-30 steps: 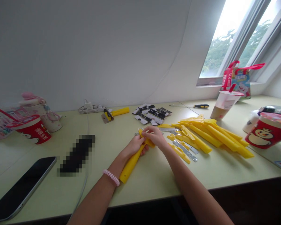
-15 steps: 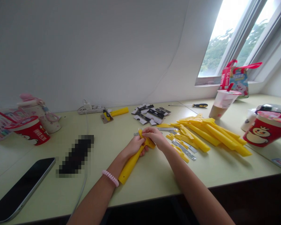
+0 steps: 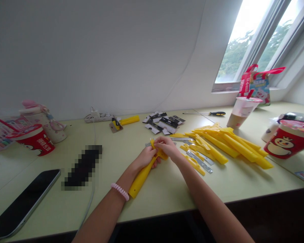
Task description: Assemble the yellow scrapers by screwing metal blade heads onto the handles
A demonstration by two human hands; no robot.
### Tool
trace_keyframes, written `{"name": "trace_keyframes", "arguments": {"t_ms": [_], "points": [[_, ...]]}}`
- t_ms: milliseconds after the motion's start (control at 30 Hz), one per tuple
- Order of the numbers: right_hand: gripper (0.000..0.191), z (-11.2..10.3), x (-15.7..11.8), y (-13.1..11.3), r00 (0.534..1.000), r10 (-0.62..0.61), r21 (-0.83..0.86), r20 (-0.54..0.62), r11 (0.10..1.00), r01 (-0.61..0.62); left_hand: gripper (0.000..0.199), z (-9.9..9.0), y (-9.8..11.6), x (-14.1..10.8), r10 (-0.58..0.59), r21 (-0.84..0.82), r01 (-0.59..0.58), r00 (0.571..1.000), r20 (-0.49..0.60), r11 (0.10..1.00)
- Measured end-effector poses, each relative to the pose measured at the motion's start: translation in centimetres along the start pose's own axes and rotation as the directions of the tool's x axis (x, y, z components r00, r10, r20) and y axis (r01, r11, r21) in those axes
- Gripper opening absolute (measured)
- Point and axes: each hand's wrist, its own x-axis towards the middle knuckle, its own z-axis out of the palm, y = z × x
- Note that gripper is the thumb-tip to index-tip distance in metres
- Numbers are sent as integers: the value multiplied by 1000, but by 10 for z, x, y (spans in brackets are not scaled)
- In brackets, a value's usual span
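Held low over the table is a yellow plastic scraper handle (image 3: 142, 178) with a wide head, slanting from lower left to upper right. My left hand (image 3: 147, 156) is closed round it just below the head. At the head, the fingers of my right hand (image 3: 166, 147) are pinched together against the yellow plastic; any small part between them is hidden. Close by on the right lie loose yellow clamp strips (image 3: 196, 164) and flat metal blades (image 3: 200, 162). Small metal screws (image 3: 148, 144) show just behind my left hand, partly covered.
Yellow handles (image 3: 239, 145) are piled at right, near a red cup (image 3: 285, 143) and a clear drink cup (image 3: 239, 113). Behind lie black-and-white cards (image 3: 167, 124), an assembled scraper (image 3: 128, 120) and a screwdriver (image 3: 216, 113). At left are a phone (image 3: 25, 202) and another red cup (image 3: 38, 143).
Both hands keep almost the same grip and place on the yellow scraper handle. The whole view has shifted very slightly.
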Motion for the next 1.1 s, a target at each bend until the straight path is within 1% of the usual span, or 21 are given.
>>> {"name": "trace_keyframes", "arguments": {"t_ms": [67, 133, 233, 300, 400, 500, 600, 667, 767, 867, 967, 1033, 1100], "points": [[9, 1, 0, 1, 998, -55, -127, -39, 991, 50, 32, -1, 1, 0, 5, 2, -5, 1000, -9, 1000], [11, 4, -1, 2, 985, -140, -284, -103, 953, 106, 33, -2, 2, 0, 11, 4, -11, 1000, -19, 1000], [14, 9, -3, 5, 937, -296, -479, -185, 860, 177, 32, -3, 1, 0, 18, 13, -18, 999, -46, 1000], [15, 11, -3, 7, 917, -344, -531, -201, 825, 193, 29, -4, -1, 1, 18, 20, -17, 998, -61, 1000], [16, 12, -1, 8, 917, -341, -525, -209, 830, 189, 27, -3, -1, 2, 17, 20, -15, 998, -64, 1000], [20, 8, 3, 9, 919, -304, -444, -252, 880, 169, 24, -4, 4, 0, 14, 7, -14, 997, -79, 1000], [21, 4, 8, 11, 937, -222, -356, -268, 927, 118, 19, -9, 12, -2, 20, -11, -22, 989, -147, 1000], [21, 3, 10, 13, 949, -201, -369, -243, 924, 101, 15, -16, 17, -3, 38, -26, -46, 972, -232, 999], [22, 4, 12, 14, 954, -234, -465, -188, 877, 123, 15, -27, 21, -4, 37, -59, -64, 925, -378, 996], [28, 5, 14, 17, 959, -246, -532, -139, 836, 137, 14, -34, 23, -5, 11, -118, -75, 884, -468, 990], [20, 7, 16, 23, 958, -264, -609, -109, 780, 146, 12, -36, 24, -6, 18, -154, -113, 858, -513, 982], [17, 8, 16, 26, 955, -285, -672, -84, 724, 157, 11, -36, 25, -6, 33, -166, -139, 853, -521, 976], [16, 10, 16, 27, 954, -292, -719, -60, 676, 162, 11, -35, 24, -6, 34, -169, -142, 853, -520, 975]]}}
